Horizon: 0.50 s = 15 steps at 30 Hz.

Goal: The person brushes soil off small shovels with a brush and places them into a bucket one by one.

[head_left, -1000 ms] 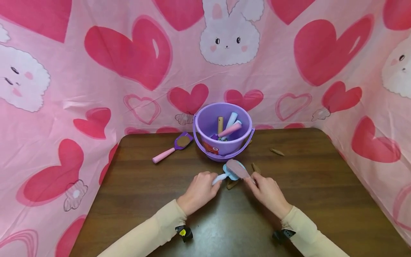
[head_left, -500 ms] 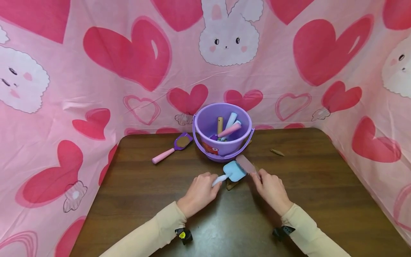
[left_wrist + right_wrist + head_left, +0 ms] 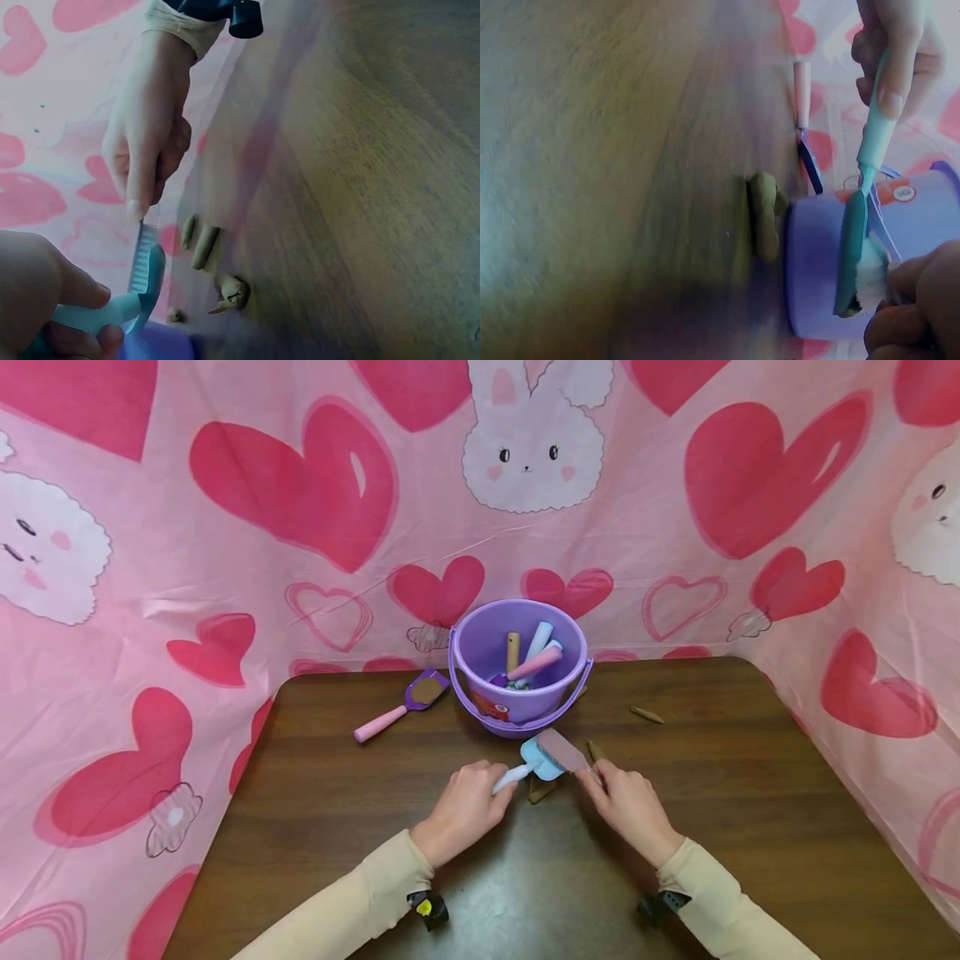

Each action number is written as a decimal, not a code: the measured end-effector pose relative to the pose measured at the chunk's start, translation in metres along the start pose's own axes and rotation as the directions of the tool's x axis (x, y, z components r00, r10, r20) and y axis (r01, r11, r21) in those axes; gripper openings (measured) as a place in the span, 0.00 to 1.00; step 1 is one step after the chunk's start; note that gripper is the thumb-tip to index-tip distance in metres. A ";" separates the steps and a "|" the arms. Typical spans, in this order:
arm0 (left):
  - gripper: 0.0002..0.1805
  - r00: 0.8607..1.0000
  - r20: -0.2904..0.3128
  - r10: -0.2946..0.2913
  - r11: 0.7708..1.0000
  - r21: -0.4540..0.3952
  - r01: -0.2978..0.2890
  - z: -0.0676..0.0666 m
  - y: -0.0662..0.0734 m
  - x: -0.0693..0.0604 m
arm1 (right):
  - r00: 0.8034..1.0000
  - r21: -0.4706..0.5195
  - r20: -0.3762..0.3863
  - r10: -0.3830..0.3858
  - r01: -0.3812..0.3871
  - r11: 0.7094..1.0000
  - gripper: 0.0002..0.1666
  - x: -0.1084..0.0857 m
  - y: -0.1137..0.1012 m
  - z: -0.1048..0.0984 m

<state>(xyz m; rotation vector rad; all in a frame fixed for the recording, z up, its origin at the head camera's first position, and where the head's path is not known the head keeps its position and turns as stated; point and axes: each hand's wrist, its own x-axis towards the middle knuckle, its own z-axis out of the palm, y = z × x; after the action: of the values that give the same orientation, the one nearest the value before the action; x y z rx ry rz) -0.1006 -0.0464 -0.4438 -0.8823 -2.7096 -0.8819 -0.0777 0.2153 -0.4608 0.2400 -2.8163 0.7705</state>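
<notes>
My left hand (image 3: 467,802) grips the white handle of a light-blue toy shovel (image 3: 532,762), its blade pointing right. My right hand (image 3: 632,808) pinches a flat dusty-pink tool (image 3: 561,749) with a toothed or bristled edge. That tool lies over the right part of the blade and partly hides it. In the left wrist view, the toothed edge faces the shovel blade (image 3: 154,281). From the right wrist, the blade (image 3: 852,244) appears almost edge-on, with a bit of brown stuff at its tip. Brown clay-like pieces (image 3: 542,790) lie on the table beneath the tools.
Behind the hands stands a purple bucket (image 3: 553,700) holding several tool handles. Left of it lies a purple scoop (image 3: 427,690) with a pink handle and brown stuff on it. Another brown piece (image 3: 647,715) lies to the right. A pink heart-patterned cloth surrounds the wooden table (image 3: 322,827).
The pink tool slid off the blade to the right, then came back left over it. The shovel blade tilted slightly; my left hand stayed nearly in place.
</notes>
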 end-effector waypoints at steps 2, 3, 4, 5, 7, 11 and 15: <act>0.06 1.000 0.012 0.000 1.000 -0.007 0.000 0.000 0.000 0.000 | 1.000 -0.018 -0.016 0.021 -0.022 1.000 0.20 0.000 0.003 -0.003; 0.06 1.000 0.015 -0.001 1.000 -0.009 0.001 0.000 0.000 -0.001 | 0.999 -0.024 -0.028 0.031 -0.032 0.999 0.20 0.000 0.004 -0.004; 0.06 1.000 0.015 -0.001 1.000 -0.009 0.001 0.000 0.001 -0.001 | 0.999 -0.024 -0.038 0.039 -0.040 0.999 0.20 0.000 0.005 -0.005; 0.06 1.000 0.013 0.001 1.000 -0.008 0.000 0.000 0.001 -0.001 | 0.998 -0.024 -0.050 0.042 -0.043 0.999 0.19 0.000 0.006 -0.006; 0.06 1.000 0.007 0.001 1.000 -0.003 -0.001 0.000 0.001 -0.001 | 0.997 -0.013 -0.063 0.035 -0.036 0.999 0.19 -0.001 0.007 -0.007; 0.06 1.000 0.000 0.008 1.000 0.004 -0.008 0.001 0.000 0.000 | 0.999 0.034 -0.010 -0.046 0.046 0.998 0.18 -0.002 0.003 -0.002; 0.07 1.000 -0.002 0.011 1.000 0.001 -0.011 0.002 0.001 0.000 | 0.995 0.065 0.061 -0.082 0.078 0.995 0.17 -0.003 0.000 0.004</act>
<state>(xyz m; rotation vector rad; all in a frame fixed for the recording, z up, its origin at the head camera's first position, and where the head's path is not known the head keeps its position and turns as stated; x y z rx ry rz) -0.1003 -0.0442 -0.4448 -0.8956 -2.7006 -0.8784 -0.0755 0.2132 -0.4650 0.3923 -2.8249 0.8480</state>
